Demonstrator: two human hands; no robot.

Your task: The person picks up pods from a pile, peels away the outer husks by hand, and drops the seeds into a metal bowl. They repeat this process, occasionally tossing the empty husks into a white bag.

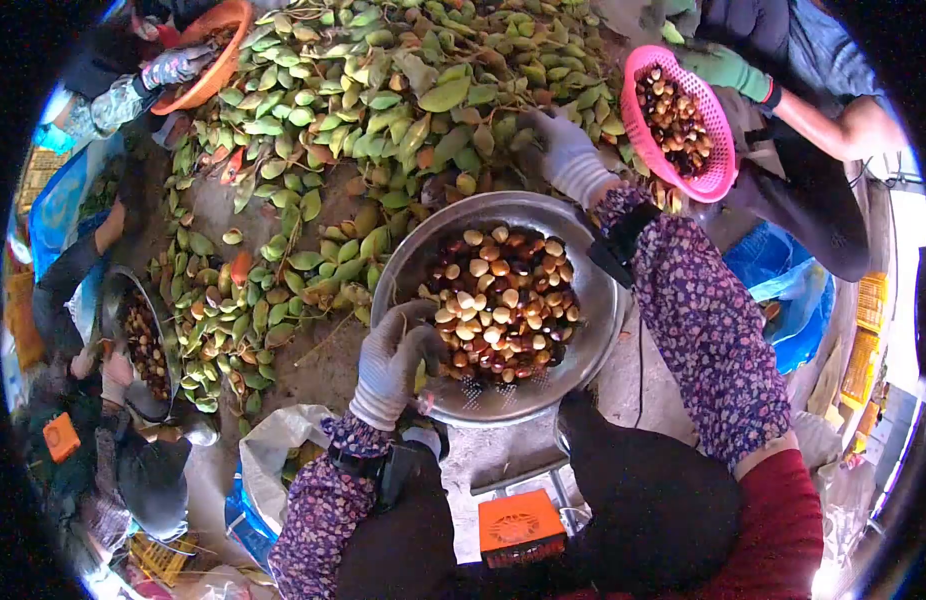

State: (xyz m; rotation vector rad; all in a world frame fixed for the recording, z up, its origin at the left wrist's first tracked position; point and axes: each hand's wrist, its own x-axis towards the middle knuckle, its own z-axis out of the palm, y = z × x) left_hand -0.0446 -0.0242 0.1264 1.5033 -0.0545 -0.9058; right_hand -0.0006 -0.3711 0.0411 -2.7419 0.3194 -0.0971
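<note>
A round metal colander [608, 330] with brown and cream-coloured seeds [503, 305] sits at my lap. My left hand [395, 355], in a grey-white glove, is at its left rim with fingers curled inward over the seeds. A small greenish piece shows by these fingers; what they hold is not clear. Beyond the far rim, my right hand [571, 158], gloved alike, reaches to the edge of a large heap of green pods [373, 110]. Its fingertips are dark and blurred against the pods, so their grip is hidden.
A co-worker's green-gloved hand [728, 72] is at a pink basket [725, 150] of seeds. Another person's hand is in an orange basin [233, 50]. Far left, a person works beside a metal bowl [113, 290]. A white sack [273, 440] stands near my left arm.
</note>
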